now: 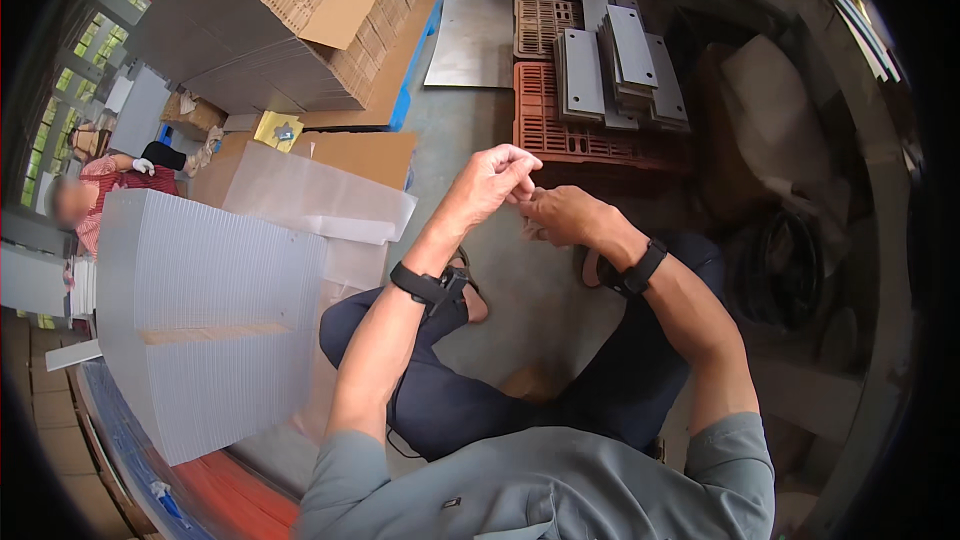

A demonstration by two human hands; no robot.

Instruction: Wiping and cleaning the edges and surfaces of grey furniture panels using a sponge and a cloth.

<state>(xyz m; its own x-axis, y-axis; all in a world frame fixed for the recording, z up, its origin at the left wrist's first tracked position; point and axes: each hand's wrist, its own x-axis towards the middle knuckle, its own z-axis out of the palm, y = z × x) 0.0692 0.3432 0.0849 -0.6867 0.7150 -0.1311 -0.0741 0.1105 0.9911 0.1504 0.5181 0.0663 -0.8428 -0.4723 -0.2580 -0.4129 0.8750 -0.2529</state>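
My left hand (493, 182) is raised in front of me, its fingers curled and pressed together. Close beside it on the right, my right hand (572, 215) is closed too, and their fingertips meet or nearly meet. Whatever they pinch, if anything, is too small to make out. Just beyond them lies an orange plastic pallet (533, 112). Stacked on it are flat, light-coloured plates (583, 75) with small dark holes near their ends.
Large bundles of brown cardboard (240, 25) stand on a blue pallet (402, 105) at the far left. A tall stack of grey, ridged sheets (220, 285) rises by my left arm. Another person (95, 180) is at the left. A flat panel (470, 38) lies on the floor.
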